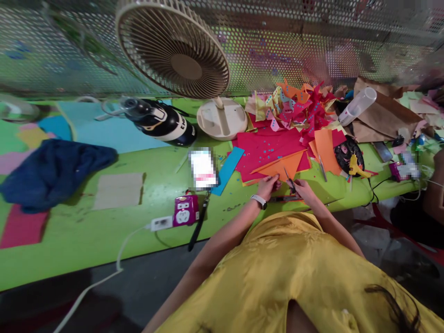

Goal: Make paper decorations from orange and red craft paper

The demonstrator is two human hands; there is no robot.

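My left hand pinches the near edge of an orange sheet of paper, a watch on its wrist. In my right hand is a pair of scissors, its blades pointing away from me across the orange paper. Under the orange paper lie large red sheets sprinkled with small blue bits. Whether the blades are cutting the paper at this instant, I cannot tell. A dark long tool lies near the table edge, partly hidden by my hands.
A fan stands at the back, beside a black bottle. Crumpled paper strips pile up behind the red sheets. Nearer are a phone, a blue strip and a purple socket block. Dark blue cloth lies left; someone's arm shows right.
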